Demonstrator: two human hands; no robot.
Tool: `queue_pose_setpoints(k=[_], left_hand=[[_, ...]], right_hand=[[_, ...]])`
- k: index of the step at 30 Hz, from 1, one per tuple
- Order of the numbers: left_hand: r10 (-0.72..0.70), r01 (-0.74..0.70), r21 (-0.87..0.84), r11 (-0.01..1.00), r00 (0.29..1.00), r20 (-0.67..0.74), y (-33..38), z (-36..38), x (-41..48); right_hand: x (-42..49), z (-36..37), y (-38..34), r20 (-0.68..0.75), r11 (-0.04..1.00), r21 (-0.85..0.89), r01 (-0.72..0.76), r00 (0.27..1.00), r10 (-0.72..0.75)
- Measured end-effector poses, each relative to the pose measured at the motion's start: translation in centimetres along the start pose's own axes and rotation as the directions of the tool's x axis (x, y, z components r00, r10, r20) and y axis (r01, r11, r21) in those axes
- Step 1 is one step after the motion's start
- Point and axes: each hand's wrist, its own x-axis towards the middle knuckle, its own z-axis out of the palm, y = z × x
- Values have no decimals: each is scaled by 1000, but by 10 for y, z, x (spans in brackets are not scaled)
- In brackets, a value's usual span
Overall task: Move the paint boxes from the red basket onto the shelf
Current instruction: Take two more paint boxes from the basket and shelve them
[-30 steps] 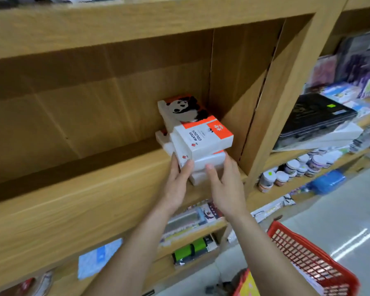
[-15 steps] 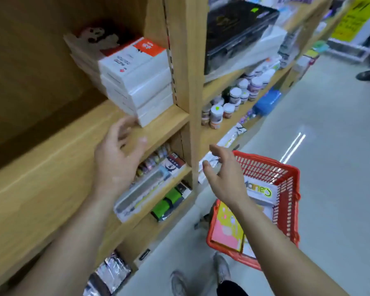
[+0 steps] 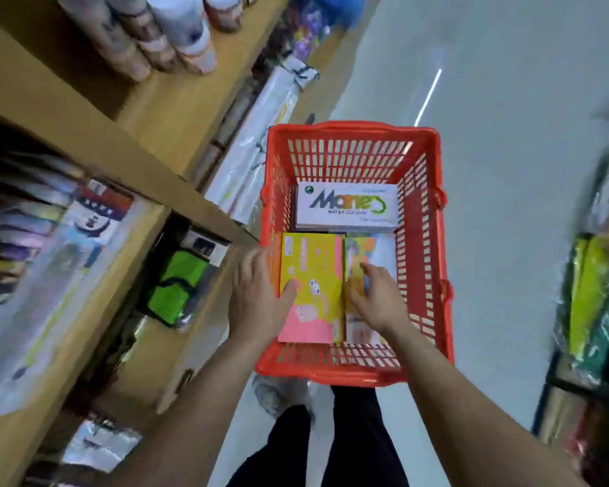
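Note:
The red basket [image 3: 433, 219] stands on the floor below me. Inside it lie a white water-colour box [image 3: 347, 207] at the far end, a yellow and pink box [image 3: 313, 275] at the near left, and a colourful box [image 3: 377, 251] to its right. My left hand [image 3: 257, 297] rests against the left side of the yellow and pink box, thumb on its top. My right hand [image 3: 373, 297] lies on the colourful box with its fingers bent at the seam between the two boxes. Neither box is lifted.
The wooden shelf [image 3: 145, 110] runs along the left, holding paint jars [image 3: 176, 33], wrapped packs [image 3: 50, 247] and a green item [image 3: 173, 286]. A second rack of goods [image 3: 598, 275] lines the right. Grey floor lies beyond the basket; my legs are below it.
My view has swung down from the shelf and its stacked white boxes to the basket. Both hands left the shelf and dropped into the basket onto the two near boxes.

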Motion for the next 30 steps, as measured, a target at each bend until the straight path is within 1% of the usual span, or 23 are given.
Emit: queue_pose_setpoints(k=[2,4,6,8,9,10,15,19,21,24,27,30], left_hand=[[17,-13,28,1000,992,-127,-10,18,16],[15,-23,-37,999,981,-192,-18,27,26],[-9,-13,-119,993,983,-184,-24,33,30],[-21,-4,-140,990,984,-175,-29,36,32],[-26,0,-146,989,984,-174,-30,37,33],[-29,2,-154,988,984,-173,-30,37,34],[-27,1,-166,986,987,-156,-28,36,34],[-56,31,-186,982,989,-134,-26,35,33],[-73,50,-193,980,991,-113,-25,34,33],[-63,38,-209,977,992,-112,-24,33,32],[-44,18,-216,976,993,-114,-25,31,31],[-16,-2,-197,980,996,-88,-27,27,30]], right_hand=[[36,9,-3,-99,994,-62,85,991,-91],[70,11,-13,-153,974,-132,183,967,-202],[97,13,-23,-82,942,-250,224,964,-252],[117,18,-27,37,904,-361,230,972,-232],[124,20,-28,70,892,-389,231,973,-222],[128,23,-28,79,888,-398,229,973,-216],[121,29,-31,32,890,-400,221,973,-227],[111,13,-40,41,896,-387,219,975,-221],[106,-2,-46,83,897,-370,243,970,-229],[97,-19,-52,164,914,-325,244,966,-200],[94,-31,-57,280,874,-377,306,938,-207],[90,-46,-66,371,846,-376,379,898,-237]])
